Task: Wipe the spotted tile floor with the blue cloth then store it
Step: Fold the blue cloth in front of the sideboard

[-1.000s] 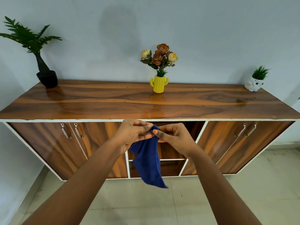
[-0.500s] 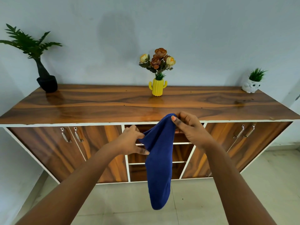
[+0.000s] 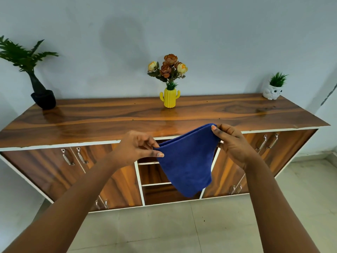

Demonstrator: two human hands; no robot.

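The blue cloth [image 3: 187,161] hangs folded double in the air in front of the wooden sideboard [image 3: 109,121]. My left hand [image 3: 135,148] pinches its left corner between thumb and fingers. My right hand [image 3: 232,143] pinches the right corner, held a little higher, level with the sideboard's front edge. The cloth sags between them and covers part of the open middle shelves [image 3: 155,179]. The pale tile floor [image 3: 182,229] lies below, with a small dark spot [image 3: 204,220] on it.
On the sideboard top stand a black potted plant [image 3: 42,98] at the left, a yellow cactus vase with flowers [image 3: 170,98] in the middle and a white owl pot [image 3: 272,91] at the right. Cabinet doors with metal handles [image 3: 66,157] flank the shelves.
My hands have moved apart, spreading the cloth wide between them. Before, it hung long and narrow from my right hand; now each hand holds a corner.
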